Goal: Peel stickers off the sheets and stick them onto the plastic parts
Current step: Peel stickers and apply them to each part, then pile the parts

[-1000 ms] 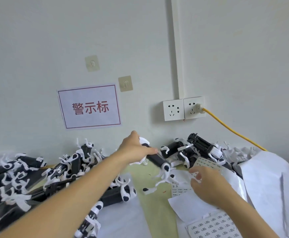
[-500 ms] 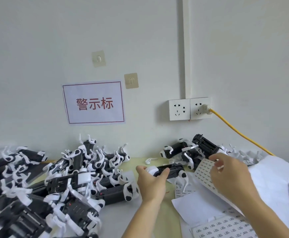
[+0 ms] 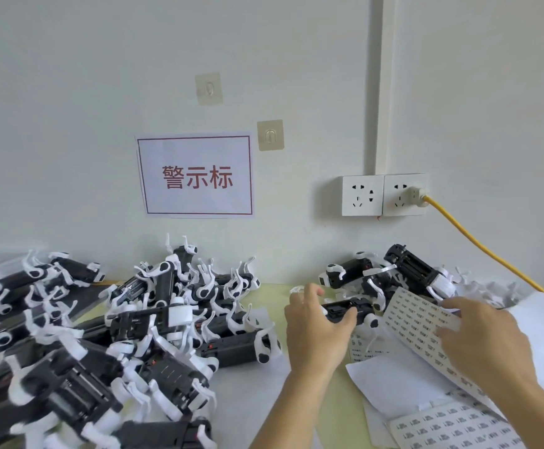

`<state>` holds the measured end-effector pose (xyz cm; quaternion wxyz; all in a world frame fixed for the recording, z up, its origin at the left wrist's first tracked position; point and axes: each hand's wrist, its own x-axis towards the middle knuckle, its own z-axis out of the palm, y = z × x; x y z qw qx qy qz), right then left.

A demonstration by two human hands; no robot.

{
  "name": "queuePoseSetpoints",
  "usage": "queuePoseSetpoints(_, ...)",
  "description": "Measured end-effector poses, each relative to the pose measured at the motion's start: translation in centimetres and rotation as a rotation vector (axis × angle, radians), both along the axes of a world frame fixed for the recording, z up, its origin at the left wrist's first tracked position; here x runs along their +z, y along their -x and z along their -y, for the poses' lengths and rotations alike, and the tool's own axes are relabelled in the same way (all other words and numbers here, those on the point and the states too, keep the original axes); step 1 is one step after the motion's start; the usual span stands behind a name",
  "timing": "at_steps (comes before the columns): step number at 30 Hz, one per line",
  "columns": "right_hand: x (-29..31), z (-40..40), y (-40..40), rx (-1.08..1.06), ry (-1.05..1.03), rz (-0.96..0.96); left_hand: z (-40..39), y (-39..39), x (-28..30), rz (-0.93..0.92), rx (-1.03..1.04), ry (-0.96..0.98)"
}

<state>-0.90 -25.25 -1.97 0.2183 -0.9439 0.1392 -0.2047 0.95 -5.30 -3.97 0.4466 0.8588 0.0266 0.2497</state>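
My left hand (image 3: 316, 335) grips a black plastic part with white clips (image 3: 350, 311) just above the yellow-green table, thumb on its near side and fingers over the top. To its right a sticker sheet (image 3: 410, 322), printed with rows of small labels, curls up off the table. My right hand (image 3: 487, 341) holds that sheet, fingers across its upper right edge and thumb on its printed face. Whether a single sticker is lifted cannot be made out.
A large heap of black-and-white parts (image 3: 154, 335) fills the left of the table. A smaller heap (image 3: 403, 270) lies against the wall behind the hands. Another sticker sheet (image 3: 452, 429) and blank backing papers (image 3: 393, 380) lie at the lower right. A yellow cable (image 3: 478, 241) runs from the wall socket.
My left hand drew the part back from the far heap and lowered it in front of me. My right hand lifted the sticker sheet off the table and now holds it curled up.
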Motion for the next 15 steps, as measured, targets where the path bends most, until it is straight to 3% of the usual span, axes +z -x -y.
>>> queuePoseSetpoints(6,1.4,-0.6,0.1,0.216,-0.515,0.189,0.5,0.2,0.7,0.354,0.026,-0.168)
queuePoseSetpoints(9,1.8,-1.3,0.4,0.349,-0.739,0.231,1.2,0.8,1.1,0.506,-0.062,-0.128)
queuePoseSetpoints(13,2.0,-2.5,0.8,0.490,-0.855,0.259,2.8,1.9,1.7,0.424,-0.292,0.073)
queuePoseSetpoints(15,2.1,-3.0,0.9,0.531,-0.877,0.273,3.4,2.3,1.8,0.358,-0.311,0.134)
